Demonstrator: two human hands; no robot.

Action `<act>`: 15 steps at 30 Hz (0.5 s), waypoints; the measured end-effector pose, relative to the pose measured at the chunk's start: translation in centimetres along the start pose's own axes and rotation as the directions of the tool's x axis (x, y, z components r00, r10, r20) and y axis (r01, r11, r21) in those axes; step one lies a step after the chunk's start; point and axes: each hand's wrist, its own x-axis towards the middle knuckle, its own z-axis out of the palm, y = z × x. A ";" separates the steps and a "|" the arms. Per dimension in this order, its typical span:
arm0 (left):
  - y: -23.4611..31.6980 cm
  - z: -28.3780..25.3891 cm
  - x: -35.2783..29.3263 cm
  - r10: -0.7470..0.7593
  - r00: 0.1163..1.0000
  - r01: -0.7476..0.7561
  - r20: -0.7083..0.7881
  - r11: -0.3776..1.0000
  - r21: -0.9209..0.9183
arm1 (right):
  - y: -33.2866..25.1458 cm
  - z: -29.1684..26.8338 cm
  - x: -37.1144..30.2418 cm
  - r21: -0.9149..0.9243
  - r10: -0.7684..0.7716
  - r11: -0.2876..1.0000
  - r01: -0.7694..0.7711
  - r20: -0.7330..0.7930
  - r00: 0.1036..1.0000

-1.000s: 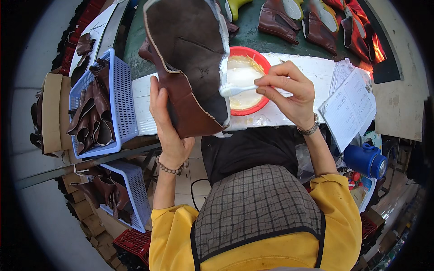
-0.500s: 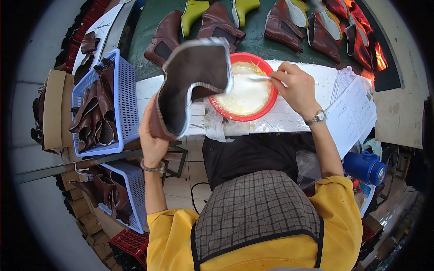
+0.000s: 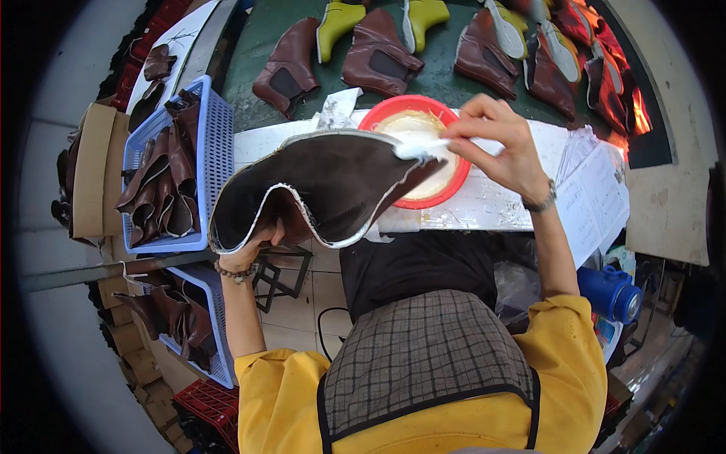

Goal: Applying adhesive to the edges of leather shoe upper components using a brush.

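Note:
My left hand [image 3: 255,248] is closed on a dark brown leather boot upper [image 3: 325,174], held with its inside facing up and its wavy, white-coated edge toward me. My fingers are partly hidden behind the leather. My right hand [image 3: 499,144] pinches a small white-smeared brush [image 3: 432,146], whose tip meets the upper's far right edge. Behind that corner stands a red bowl [image 3: 458,180] of creamy white paste, partly covered by the upper.
Brown ankle boots [image 3: 382,53] and lime-yellow lasts [image 3: 336,30] line the green conveyor [image 3: 261,23]. At left, a blue basket [image 3: 215,151] holds several uppers, above a second basket [image 3: 219,333]. Written sheets [image 3: 594,197] and a blue flask [image 3: 609,293] are at right.
The upper has turned and tipped from upright to lying broadside, uncovering crumpled paper behind it. My left hand moved slightly left and down; the brush went from over the bowl to the upper's edge.

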 end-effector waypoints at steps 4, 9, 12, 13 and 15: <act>-0.6 0.8 0.0 0.056 0.988 -0.035 0.145 0.989 -0.146 | -0.6 0.0 -0.7 0.002 0.046 0.999 -0.046 0.003 0.999; -1.7 2.8 0.7 -0.032 0.955 0.114 0.294 0.957 -0.267 | -1.6 0.5 1.8 0.050 -0.044 0.998 0.043 0.030 0.999; 0.2 5.0 1.3 -0.192 0.919 0.329 0.343 0.854 -0.404 | -1.8 0.3 2.8 0.018 -0.124 0.992 0.123 0.027 0.992; -0.4 4.2 1.7 -0.175 0.879 0.304 0.444 0.922 -0.239 | -2.0 0.1 3.0 0.027 -0.134 0.991 0.133 0.036 0.990; -0.6 5.6 2.1 -0.033 0.875 0.160 0.484 0.961 -0.224 | -2.6 -0.5 3.4 -0.049 -0.157 0.986 0.161 0.076 0.985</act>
